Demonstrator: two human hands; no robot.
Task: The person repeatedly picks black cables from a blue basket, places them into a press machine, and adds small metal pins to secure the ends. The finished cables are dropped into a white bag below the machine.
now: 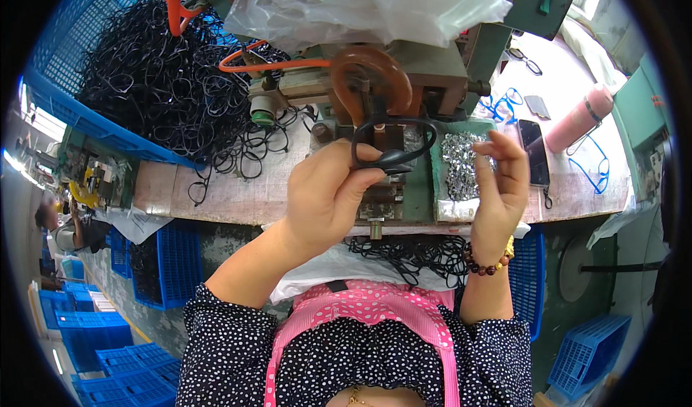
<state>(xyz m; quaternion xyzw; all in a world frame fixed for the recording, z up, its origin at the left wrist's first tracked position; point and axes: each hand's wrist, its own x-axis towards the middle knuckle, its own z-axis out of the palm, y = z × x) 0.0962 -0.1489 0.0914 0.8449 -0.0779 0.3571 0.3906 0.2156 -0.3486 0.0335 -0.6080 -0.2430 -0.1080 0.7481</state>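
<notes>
Head view: left hand holds black frame crosswise.

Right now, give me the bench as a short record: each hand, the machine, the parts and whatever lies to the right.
left hand: grips a black eyeglass frame at the machine
right hand: raised beside it, fingertips pinched, anything held too small to tell
machine: green, plastic sheet draped on top
parts tray: small silvery pieces
blue crate: heap of black frames
right side: dark phone, pink bottle
</notes>
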